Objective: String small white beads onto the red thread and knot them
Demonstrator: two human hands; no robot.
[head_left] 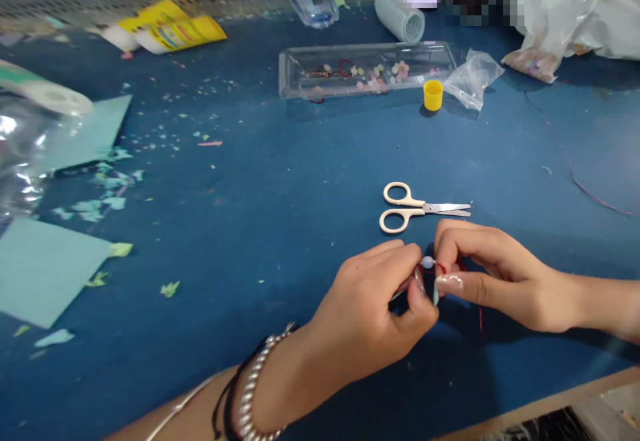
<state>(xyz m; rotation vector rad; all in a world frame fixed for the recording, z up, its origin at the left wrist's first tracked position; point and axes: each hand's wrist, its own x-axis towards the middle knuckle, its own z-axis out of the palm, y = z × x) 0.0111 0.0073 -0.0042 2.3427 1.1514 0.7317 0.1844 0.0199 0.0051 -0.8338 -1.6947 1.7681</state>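
Note:
Both hands meet low over the blue table (280, 188). My left hand (373, 314) is closed in a pinch, its fingertips at a small pale bead (428, 262). My right hand (487, 271) is also pinched shut, holding a thin red thread (481, 318) that runs through the bead and hangs down below the hand. Bracelets circle my left wrist. Small cream-handled scissors (417, 208) lie closed on the table just beyond my hands.
A clear plastic tray (367, 71) with beads and a yellow cap (433, 94) sit at the back. Light blue paper sheets (43, 271) and scraps lie left. A yellow tube (165, 28), plastic bags (560, 8) and a loose thread (575, 174) lie around.

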